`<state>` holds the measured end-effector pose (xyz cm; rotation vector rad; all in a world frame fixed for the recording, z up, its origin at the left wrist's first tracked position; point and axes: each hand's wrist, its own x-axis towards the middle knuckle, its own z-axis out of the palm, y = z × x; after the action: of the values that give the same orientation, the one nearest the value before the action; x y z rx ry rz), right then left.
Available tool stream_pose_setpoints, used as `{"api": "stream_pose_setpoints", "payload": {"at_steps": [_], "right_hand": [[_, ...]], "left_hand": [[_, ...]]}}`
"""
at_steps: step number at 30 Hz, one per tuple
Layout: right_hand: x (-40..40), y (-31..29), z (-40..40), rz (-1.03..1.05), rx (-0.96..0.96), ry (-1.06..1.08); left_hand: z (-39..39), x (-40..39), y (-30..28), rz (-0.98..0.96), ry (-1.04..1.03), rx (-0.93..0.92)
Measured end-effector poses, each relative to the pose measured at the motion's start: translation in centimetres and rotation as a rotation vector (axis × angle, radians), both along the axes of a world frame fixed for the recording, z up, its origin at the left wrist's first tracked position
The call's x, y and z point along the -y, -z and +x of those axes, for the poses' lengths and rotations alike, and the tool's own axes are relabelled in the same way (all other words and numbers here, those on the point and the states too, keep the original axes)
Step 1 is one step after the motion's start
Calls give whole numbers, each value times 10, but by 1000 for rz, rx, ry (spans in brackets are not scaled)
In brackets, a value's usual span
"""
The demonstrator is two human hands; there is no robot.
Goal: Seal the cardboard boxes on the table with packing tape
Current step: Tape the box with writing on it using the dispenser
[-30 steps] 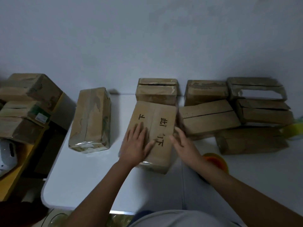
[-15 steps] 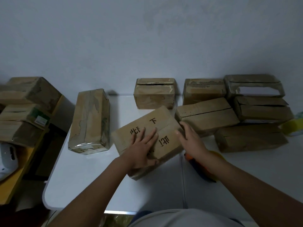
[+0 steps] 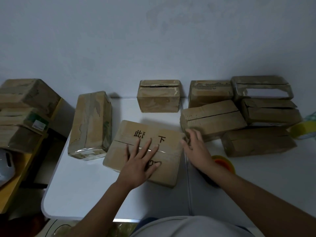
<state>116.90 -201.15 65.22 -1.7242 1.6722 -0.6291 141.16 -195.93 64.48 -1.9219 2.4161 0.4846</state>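
Left hand (image 3: 142, 161): fingers straight and spread, pressing flat on the printed box (image 3: 145, 151), likely steadying it and smoothing the clear tape over its seam. Right hand (image 3: 196, 147): fingers relaxed, holding nothing, at the box's right edge, blurred. Printed box: front centre of the white table (image 3: 82, 194); since the earlier frames it has turned, lettering now running across. Tape roll (image 3: 224, 164): orange, just behind the right wrist, within reach. Unsealed boxes (image 3: 213, 120): grouped rear right, seams gaping. Taped box (image 3: 91, 125): left.
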Motion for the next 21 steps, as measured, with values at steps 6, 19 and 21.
{"api": "stream_pose_setpoints", "payload": {"at_steps": [6, 19, 21], "right_hand": [[23, 0, 5, 54, -150, -286], [-24, 10, -21, 106, -77, -22], [-30, 12, -21, 93, -73, -6]], "left_hand": [[4, -17, 0, -46, -183, 80], [33, 55, -5, -190, 127, 166], [29, 61, -7, -150, 35, 140]]}}
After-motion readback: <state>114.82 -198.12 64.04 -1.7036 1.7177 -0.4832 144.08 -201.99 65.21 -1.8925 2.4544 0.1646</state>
